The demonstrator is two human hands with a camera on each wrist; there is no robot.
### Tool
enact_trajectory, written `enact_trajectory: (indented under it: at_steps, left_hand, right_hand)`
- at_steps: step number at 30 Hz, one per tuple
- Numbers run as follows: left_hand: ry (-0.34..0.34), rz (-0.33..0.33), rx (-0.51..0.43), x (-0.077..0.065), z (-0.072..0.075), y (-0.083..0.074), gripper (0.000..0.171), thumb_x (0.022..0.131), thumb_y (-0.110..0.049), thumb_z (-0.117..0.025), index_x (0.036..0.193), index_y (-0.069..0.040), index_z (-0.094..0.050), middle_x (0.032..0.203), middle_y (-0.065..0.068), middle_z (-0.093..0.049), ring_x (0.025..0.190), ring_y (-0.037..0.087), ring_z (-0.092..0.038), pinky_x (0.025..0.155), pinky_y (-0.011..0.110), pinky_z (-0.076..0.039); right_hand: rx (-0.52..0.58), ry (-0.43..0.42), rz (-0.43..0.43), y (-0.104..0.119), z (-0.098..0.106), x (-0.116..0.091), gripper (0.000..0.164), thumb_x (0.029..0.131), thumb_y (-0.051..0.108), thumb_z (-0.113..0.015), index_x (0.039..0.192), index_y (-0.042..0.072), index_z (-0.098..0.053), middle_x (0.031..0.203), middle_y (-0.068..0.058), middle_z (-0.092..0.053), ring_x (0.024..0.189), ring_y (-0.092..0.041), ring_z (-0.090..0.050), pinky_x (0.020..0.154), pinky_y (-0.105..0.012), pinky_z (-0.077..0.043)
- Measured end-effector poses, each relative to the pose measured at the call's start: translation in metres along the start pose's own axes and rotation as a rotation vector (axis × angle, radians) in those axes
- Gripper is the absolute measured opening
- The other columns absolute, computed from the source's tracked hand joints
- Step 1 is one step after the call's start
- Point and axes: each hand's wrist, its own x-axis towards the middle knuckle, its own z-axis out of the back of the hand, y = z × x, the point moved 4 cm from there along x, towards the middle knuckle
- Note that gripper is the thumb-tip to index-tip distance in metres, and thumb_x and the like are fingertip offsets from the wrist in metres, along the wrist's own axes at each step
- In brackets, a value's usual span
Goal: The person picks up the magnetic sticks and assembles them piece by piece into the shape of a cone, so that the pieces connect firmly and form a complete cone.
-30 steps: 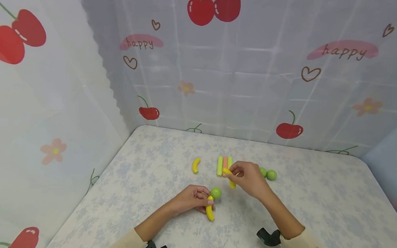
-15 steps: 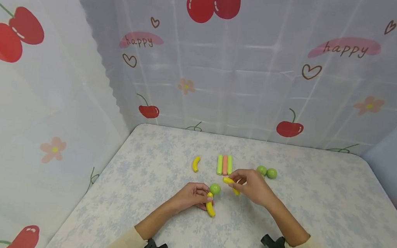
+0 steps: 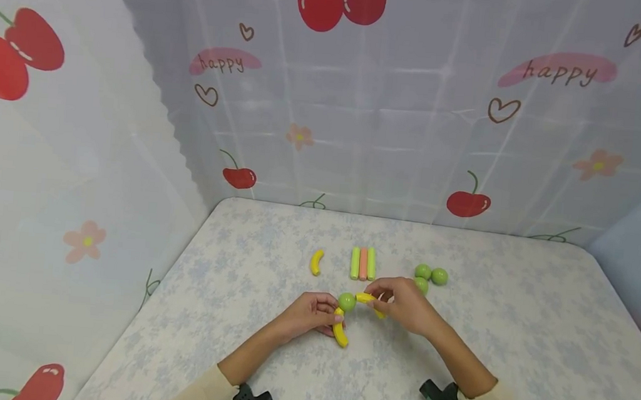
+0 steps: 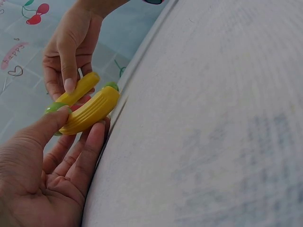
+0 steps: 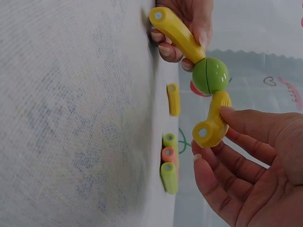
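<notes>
In the head view my left hand (image 3: 311,314) pinches a curved yellow magnetic rod (image 3: 340,336) between thumb and fingers, with a glossy green ball (image 3: 347,302) at the rod's far end. From the other side, my right hand (image 3: 403,302) pinches a second curved yellow rod (image 3: 365,297), one end right at the ball. The right wrist view shows the ball (image 5: 215,75) between the two rods, a round silvery disc on each rod's free end. Both hands are close over the table in the left wrist view, the yellow rods overlapping there.
Another curved yellow rod (image 3: 316,262) lies behind my left hand. Two light green straight rods and an orange one (image 3: 363,264) lie side by side at the middle. Three green balls (image 3: 439,276) sit beyond my right hand. A cherry-print curtain (image 3: 392,149) hangs behind the table (image 3: 255,245).
My right hand has drawn its yellow rod back from the straight rods and brought its end up to the green ball. The left hand keeps its grip, almost still.
</notes>
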Motion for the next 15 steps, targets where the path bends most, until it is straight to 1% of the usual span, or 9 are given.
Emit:
enact_trajectory:
  at_steps: [6, 10, 13, 15]
  left_hand:
    - [0.004, 0.008, -0.001, -0.0006, -0.0002, 0.0, 0.024, 0.097, -0.013, -0.072, 0.116, 0.0, -0.066, 0.099, 0.013, -0.074, 0.087, 0.022, -0.074, 0.076, 0.037, -0.061]
    - [0.036, -0.005, 0.009, -0.0002, -0.0002, -0.0002, 0.028, 0.099, -0.017, -0.069, 0.119, 0.001, -0.064, 0.1, 0.014, -0.075, 0.09, 0.024, -0.074, 0.078, 0.038, -0.061]
    - [0.063, -0.023, 0.02, 0.0005, 0.0001, -0.0003, 0.03, 0.102, -0.022, -0.066, 0.122, 0.0, -0.063, 0.101, 0.016, -0.076, 0.091, 0.026, -0.075, 0.078, 0.038, -0.061]
    - [0.074, -0.023, 0.022, 0.001, 0.0003, 0.0, 0.032, 0.103, -0.024, -0.064, 0.124, -0.001, -0.063, 0.101, 0.016, -0.076, 0.092, 0.027, -0.075, 0.078, 0.038, -0.061]
  right_hand:
    - [-0.01, 0.009, 0.007, 0.0002, -0.0013, -0.0006, 0.015, 0.091, 0.005, -0.076, 0.105, 0.01, -0.077, 0.099, 0.002, -0.073, 0.082, -0.014, -0.063, 0.064, -0.026, -0.054]
    - [-0.007, 0.006, 0.017, -0.0005, -0.002, -0.0005, 0.016, 0.091, 0.005, -0.075, 0.106, 0.012, -0.077, 0.101, 0.002, -0.074, 0.083, -0.014, -0.064, 0.067, -0.027, -0.054]
    - [0.008, 0.019, 0.029, -0.0012, -0.004, 0.0006, 0.017, 0.092, 0.006, -0.075, 0.107, 0.013, -0.078, 0.102, 0.003, -0.074, 0.085, -0.013, -0.064, 0.07, -0.027, -0.054]
    - [0.017, 0.032, 0.034, -0.0021, -0.0057, 0.0016, 0.017, 0.093, 0.007, -0.074, 0.108, 0.014, -0.078, 0.103, 0.004, -0.074, 0.086, -0.012, -0.064, 0.071, -0.027, -0.055]
